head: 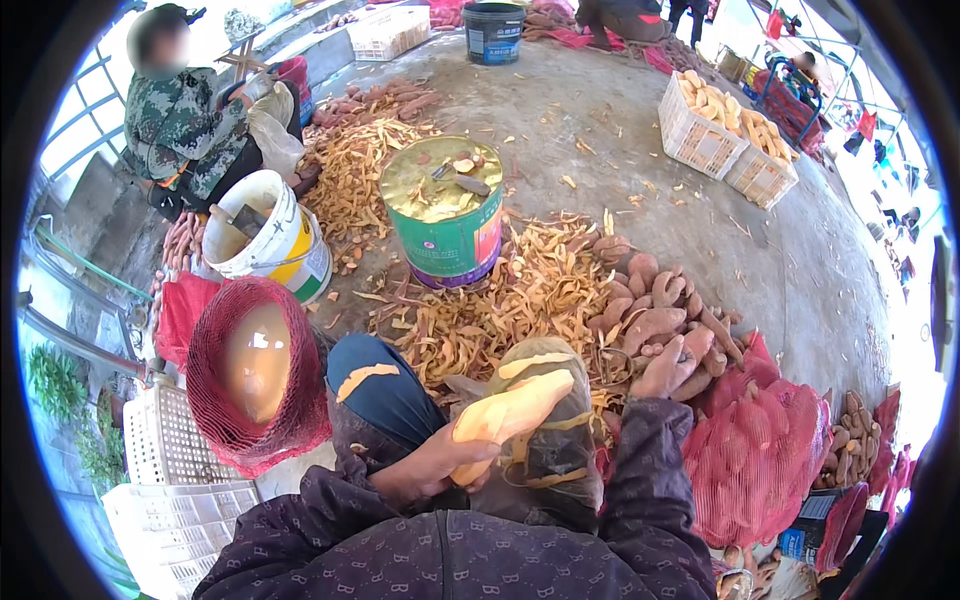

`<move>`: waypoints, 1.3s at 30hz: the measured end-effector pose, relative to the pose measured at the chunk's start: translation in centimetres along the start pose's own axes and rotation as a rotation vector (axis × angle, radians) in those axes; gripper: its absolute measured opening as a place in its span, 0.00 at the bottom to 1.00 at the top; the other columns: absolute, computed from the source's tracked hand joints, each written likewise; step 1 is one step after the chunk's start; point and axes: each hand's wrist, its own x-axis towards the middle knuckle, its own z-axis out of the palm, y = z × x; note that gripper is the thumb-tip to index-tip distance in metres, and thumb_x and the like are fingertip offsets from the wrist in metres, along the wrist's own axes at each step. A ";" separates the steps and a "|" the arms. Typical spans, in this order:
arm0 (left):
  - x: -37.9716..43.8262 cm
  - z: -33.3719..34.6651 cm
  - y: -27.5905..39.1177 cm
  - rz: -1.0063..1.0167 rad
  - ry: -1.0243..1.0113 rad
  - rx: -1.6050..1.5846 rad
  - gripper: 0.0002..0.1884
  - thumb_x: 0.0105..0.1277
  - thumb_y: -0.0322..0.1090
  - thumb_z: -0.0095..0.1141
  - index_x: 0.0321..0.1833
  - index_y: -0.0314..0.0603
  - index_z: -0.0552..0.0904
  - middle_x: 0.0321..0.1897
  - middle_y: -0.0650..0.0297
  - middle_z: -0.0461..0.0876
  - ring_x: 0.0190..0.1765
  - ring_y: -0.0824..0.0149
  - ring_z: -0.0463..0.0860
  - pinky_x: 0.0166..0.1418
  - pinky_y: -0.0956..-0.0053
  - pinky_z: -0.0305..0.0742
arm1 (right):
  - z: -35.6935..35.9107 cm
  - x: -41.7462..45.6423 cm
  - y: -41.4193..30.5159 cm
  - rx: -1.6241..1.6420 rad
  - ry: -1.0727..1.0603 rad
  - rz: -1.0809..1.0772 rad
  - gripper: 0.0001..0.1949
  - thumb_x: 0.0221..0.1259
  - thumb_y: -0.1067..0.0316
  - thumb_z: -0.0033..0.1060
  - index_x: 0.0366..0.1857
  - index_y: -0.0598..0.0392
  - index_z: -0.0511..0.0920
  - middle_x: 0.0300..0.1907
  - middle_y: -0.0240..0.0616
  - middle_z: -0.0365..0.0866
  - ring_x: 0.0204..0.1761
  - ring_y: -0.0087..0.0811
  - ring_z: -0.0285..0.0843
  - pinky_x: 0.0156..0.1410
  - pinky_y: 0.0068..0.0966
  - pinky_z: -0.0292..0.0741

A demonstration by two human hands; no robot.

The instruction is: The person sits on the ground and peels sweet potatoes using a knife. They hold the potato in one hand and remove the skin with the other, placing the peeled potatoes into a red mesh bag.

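Note:
My left hand [442, 465] grips a peeled sweet potato [514, 411] above my lap, its thick end pointing up and to the right. Out to the right, my right hand [666, 369] has its fingers curled at a reddish unpeeled sweet potato [699, 342] on the edge of a heap [652, 326]. Whether it grips that root I cannot tell. A looped metal tool, perhaps a peeler [615, 366], lies just left of this hand. Strips of peel [517, 289] are piled in front of my knees, and a few lie on my legs.
A green metal drum [450, 251] stands ahead, with a white bucket [262, 225] to its left. Beside my left leg is a mesh-lined tub of cloudy water [259, 360]. A red net sack [750, 457] bulges at right. A co-worker [187, 127] sits upper left; filled crates [705, 139] stand upper right.

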 end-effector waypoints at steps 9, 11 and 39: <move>-0.1 -0.4 -0.8 -0.066 -0.023 -0.154 0.26 0.68 0.53 0.54 0.56 0.38 0.69 0.34 0.57 0.77 0.26 0.66 0.74 0.27 0.75 0.66 | 3.2 -4.7 -1.4 0.051 0.049 0.223 0.07 0.73 0.63 0.48 0.42 0.49 0.62 0.23 0.32 0.69 0.18 0.23 0.67 0.20 0.21 0.69; -0.2 -0.2 -0.5 -0.047 -0.010 -0.283 0.27 0.68 0.55 0.52 0.57 0.39 0.69 0.35 0.56 0.77 0.26 0.66 0.73 0.28 0.75 0.66 | 0.9 -2.7 -1.1 0.086 0.038 0.143 0.06 0.73 0.66 0.48 0.41 0.49 0.62 0.23 0.31 0.68 0.19 0.22 0.66 0.20 0.21 0.69; 1.1 2.7 -1.6 -0.019 0.211 -0.336 0.31 0.71 0.67 0.37 0.53 0.45 0.74 0.29 0.58 0.76 0.27 0.63 0.72 0.30 0.72 0.65 | 4.9 -15.6 -6.0 0.296 -0.553 0.166 0.08 0.73 0.65 0.50 0.43 0.52 0.63 0.21 0.31 0.68 0.20 0.22 0.67 0.25 0.22 0.70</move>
